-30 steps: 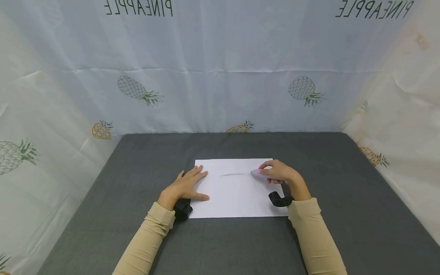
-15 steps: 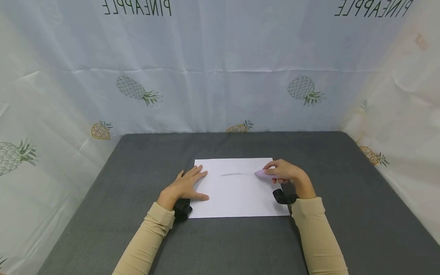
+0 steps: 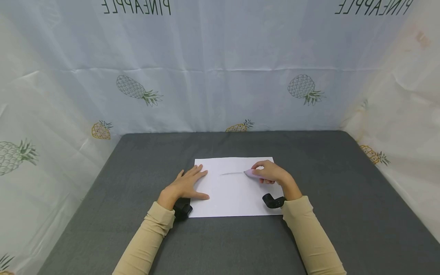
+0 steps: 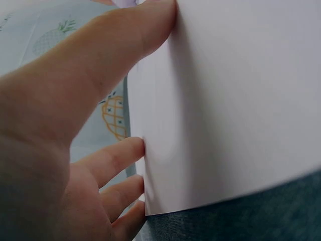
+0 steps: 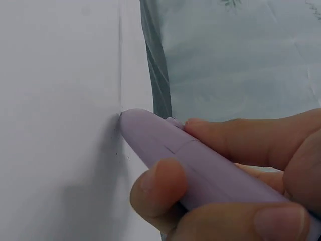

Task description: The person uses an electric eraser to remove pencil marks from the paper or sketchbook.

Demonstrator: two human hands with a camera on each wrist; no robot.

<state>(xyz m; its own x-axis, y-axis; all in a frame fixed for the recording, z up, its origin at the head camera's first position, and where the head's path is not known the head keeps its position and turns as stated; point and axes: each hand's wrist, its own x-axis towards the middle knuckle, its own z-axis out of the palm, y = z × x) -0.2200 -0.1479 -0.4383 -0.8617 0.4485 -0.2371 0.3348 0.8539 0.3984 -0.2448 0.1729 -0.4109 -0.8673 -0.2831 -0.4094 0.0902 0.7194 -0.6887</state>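
Observation:
A white sheet of paper (image 3: 227, 198) lies on the dark grey table. My left hand (image 3: 185, 186) rests spread on its left edge; in the left wrist view the thumb and fingertips (image 4: 133, 148) touch the sheet. My right hand (image 3: 273, 173) grips a lilac utility knife (image 3: 253, 173), held slanted with its tip pointing left. In the right wrist view the small dark tip of the knife (image 5: 200, 165) meets the paper at the end of a thin straight line (image 5: 120, 60). From above, this line runs left of the tip across the upper part of the sheet.
The dark grey cloth-covered table (image 3: 220, 244) extends around the paper on all sides. White curtains with pineapple prints (image 3: 220, 95) hang behind it and at both sides. A black wrist camera (image 3: 273, 201) sits over the paper's lower right part.
My right hand slid slightly right with the knife, then came back left past its first position, along the line. My left hand stayed on the paper.

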